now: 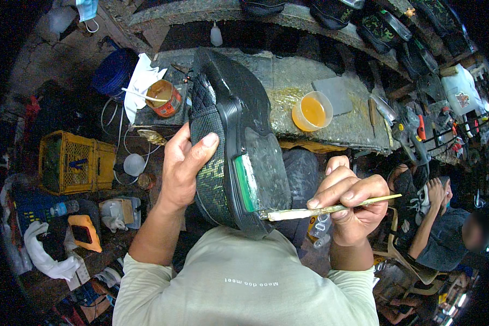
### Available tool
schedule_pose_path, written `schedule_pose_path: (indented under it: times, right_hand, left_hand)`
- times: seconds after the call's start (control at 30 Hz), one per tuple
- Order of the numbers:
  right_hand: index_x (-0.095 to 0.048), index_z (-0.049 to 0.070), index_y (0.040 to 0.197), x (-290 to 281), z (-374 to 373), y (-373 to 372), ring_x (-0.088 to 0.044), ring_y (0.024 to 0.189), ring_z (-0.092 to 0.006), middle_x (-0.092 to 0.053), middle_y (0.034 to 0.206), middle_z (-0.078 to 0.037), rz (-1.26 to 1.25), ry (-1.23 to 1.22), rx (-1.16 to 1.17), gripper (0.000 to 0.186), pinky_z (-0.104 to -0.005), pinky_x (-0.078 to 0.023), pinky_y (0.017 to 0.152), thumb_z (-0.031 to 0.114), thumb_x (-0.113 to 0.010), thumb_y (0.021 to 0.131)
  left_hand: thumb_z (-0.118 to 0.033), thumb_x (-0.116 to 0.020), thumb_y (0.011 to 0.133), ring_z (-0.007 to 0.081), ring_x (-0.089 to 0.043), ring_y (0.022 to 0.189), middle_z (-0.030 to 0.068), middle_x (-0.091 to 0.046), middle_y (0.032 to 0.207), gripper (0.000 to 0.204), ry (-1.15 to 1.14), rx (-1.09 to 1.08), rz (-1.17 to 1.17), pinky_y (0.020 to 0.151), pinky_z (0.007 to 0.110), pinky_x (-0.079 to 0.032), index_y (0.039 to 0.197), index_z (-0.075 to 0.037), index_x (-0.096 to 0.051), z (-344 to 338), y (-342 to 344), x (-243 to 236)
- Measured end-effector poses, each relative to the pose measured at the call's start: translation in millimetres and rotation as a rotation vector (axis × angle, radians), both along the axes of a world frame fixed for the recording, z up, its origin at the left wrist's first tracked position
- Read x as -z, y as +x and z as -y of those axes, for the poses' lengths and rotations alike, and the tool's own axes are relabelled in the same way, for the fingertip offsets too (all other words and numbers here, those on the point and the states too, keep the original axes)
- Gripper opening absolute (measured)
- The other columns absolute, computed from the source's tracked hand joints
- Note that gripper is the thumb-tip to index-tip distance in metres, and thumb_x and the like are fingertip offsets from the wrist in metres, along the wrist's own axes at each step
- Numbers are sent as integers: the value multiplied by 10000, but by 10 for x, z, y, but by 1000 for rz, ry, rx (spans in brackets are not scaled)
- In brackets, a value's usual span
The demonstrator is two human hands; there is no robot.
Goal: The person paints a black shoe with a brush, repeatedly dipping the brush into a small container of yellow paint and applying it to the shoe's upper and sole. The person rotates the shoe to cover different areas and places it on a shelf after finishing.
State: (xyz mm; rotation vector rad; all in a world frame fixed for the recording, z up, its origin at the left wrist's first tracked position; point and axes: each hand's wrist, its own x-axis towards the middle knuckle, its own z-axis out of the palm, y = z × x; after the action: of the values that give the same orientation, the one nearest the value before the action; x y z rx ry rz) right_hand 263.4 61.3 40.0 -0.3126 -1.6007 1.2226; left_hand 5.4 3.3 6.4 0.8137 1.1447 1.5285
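A black shoe is in my left hand, tipped on its side with the toe pointing away and the sole turned to the right. My thumb presses on its mesh upper. A green patch shows on the midsole near the heel, with a whitish wet-looking streak along the sole's edge. My right hand pinches a thin brush, its pale handle stained. The brush tip touches the heel end of the sole, just below the green patch.
On the worn bench ahead stand a tub of amber liquid and a red can with a stick in it. Tools lie at right. A yellow crate stands left. Another person sits at right.
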Motion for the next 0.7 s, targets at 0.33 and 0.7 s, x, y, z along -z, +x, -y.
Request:
schedule_pose_path:
  times: [0.33,0.7]
  right_hand:
    - [-599,154,1011,10,-32,-16,-697,702,-198,-772,818,-109,-29,52,3,190,-367,-393,790,137,-757,907]
    - [-560,171,1003,-51,-54,60,-672,711,-195,-766,820,-89,54,184,-15,111,-408,-382,845,256,-631,1002]
  left_hand:
    - [-197,-572,1012,119,-666,939,80,-695,1109,355,-53,4,115,854,284,-533,1280,34,-599,-23,100,46]
    - [-234,-546,1036,124,-702,899,81,-710,1091,368,-134,96,256,807,276,-579,1302,17,-590,-26,113,109]
